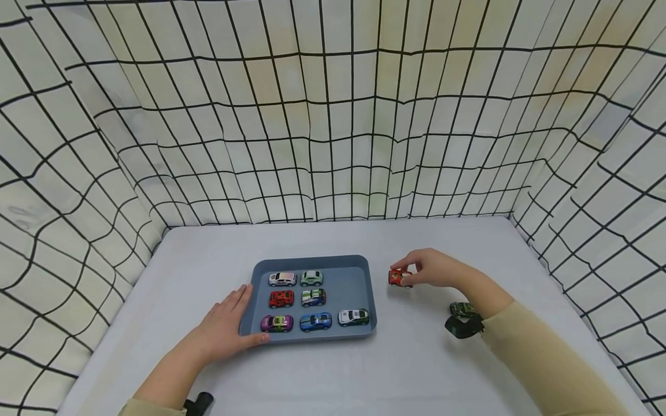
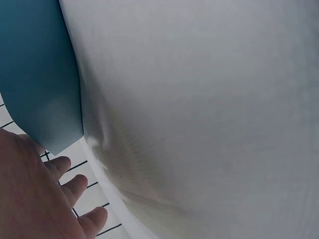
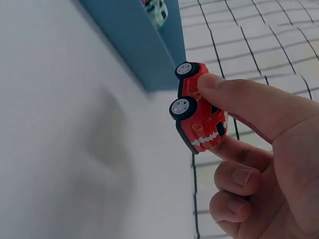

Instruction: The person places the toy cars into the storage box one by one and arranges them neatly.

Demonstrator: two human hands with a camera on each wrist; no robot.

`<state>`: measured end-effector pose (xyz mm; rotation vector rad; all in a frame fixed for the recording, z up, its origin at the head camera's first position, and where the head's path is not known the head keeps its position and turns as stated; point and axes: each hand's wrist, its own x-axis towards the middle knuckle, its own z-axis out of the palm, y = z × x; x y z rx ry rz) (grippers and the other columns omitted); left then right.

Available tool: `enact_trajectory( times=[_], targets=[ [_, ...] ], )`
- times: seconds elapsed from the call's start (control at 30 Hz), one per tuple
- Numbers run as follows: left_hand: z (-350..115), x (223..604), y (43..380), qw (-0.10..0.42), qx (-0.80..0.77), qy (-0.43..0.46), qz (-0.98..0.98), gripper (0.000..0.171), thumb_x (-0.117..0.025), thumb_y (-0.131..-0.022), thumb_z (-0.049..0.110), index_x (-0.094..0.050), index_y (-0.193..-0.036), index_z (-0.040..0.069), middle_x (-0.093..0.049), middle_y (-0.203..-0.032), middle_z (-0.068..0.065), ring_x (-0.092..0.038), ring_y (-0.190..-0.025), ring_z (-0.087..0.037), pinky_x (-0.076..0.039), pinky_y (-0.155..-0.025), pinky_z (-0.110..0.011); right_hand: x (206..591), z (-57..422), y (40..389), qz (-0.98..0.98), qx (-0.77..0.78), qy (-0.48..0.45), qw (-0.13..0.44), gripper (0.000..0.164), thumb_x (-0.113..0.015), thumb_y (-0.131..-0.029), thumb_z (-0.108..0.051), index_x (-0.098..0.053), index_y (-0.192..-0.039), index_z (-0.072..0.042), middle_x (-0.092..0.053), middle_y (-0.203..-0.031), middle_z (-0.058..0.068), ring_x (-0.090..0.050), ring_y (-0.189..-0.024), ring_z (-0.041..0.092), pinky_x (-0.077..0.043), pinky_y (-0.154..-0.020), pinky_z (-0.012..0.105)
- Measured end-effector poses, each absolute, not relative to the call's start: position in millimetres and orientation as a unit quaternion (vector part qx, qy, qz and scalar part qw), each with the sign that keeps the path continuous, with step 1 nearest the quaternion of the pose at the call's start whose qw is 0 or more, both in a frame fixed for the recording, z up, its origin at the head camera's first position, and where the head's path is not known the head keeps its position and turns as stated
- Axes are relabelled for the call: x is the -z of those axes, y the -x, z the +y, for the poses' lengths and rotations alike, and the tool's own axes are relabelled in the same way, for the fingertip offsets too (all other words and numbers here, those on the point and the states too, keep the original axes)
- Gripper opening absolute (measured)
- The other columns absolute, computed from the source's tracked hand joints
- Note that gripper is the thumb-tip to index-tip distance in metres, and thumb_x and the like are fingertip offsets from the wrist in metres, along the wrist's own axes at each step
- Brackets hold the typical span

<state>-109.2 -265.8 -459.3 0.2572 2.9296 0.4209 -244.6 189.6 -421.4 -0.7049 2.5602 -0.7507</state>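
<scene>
My right hand [image 1: 437, 268] pinches a red toy car [image 3: 202, 107] between thumb and fingers, just right of the tray. In the right wrist view the car is tilted, its grey wheels facing the camera. A blue-grey tray [image 1: 346, 283] lies on the table. My left hand [image 1: 226, 323] rests against its left side, fingers stretched along the edge and thumb at the front rim. Inside the tray stand a white car [image 1: 282, 279], a pale green car [image 1: 311, 278], another red car [image 1: 281, 299] and several more.
A dark green patterned item [image 1: 462, 309], seemingly a toy car, sits by my right wrist, partly hidden by the black wrist camera [image 1: 464, 327]. White walls with a black grid [image 1: 338, 138] enclose the white table [image 1: 416, 358] at the back and sides.
</scene>
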Motion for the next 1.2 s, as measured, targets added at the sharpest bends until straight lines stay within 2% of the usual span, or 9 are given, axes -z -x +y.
enact_trajectory(
  times=[0.53, 0.67, 0.83, 1.2],
  targets=[
    [-264.7, 457.7, 108.0, 0.089, -0.14, -0.082, 0.983, 0.128, -0.061, -0.073, 0.082, -0.016, -0.156, -0.004, -0.022, -0.158, -0.029, -0.022, -0.144, -0.048, -0.021, -0.112, -0.068, 416.7, 113.9, 239.9, 0.899, 0.264, 0.298, 0.184, 0.033, -0.077, -0.088, -0.031, -0.073, -0.12, -0.028, -0.064, -0.103, -0.009, -0.053, -0.085, 0.018, -0.05, -0.064, 0.03],
    [-264.9, 457.3, 107.7, 0.089, -0.141, -0.08, 0.983, 0.128, -0.062, -0.073, 0.082, -0.016, -0.156, -0.005, -0.022, -0.158, -0.029, -0.022, -0.144, -0.048, -0.021, -0.112, -0.068, 418.4, 93.8, 238.1, 0.896, 0.26, 0.307, 0.189, 0.034, -0.078, -0.087, -0.031, -0.073, -0.121, -0.027, -0.064, -0.102, -0.008, -0.055, -0.087, 0.016, -0.051, -0.07, 0.029],
    [-265.6, 457.8, 108.1, 0.09, -0.144, -0.079, 0.982, 0.127, -0.063, -0.074, 0.079, -0.016, -0.156, -0.004, -0.021, -0.159, -0.029, -0.021, -0.144, -0.049, -0.02, -0.112, -0.068, 421.5, 75.3, 236.5, 0.893, 0.245, 0.324, 0.193, 0.035, -0.077, -0.088, -0.032, -0.072, -0.123, -0.027, -0.066, -0.114, -0.005, -0.056, -0.091, 0.014, -0.052, -0.077, 0.03],
    [-264.4, 458.3, 108.3, 0.085, -0.141, -0.082, 0.983, 0.128, -0.062, -0.073, 0.082, -0.017, -0.156, -0.005, -0.023, -0.158, -0.028, -0.023, -0.144, -0.048, -0.022, -0.112, -0.068, 426.8, 64.0, 237.4, 0.9, 0.218, 0.326, 0.191, 0.037, -0.077, -0.087, -0.034, -0.072, -0.123, -0.028, -0.065, -0.119, -0.004, -0.059, -0.105, 0.019, -0.052, -0.09, 0.035]
  ],
)
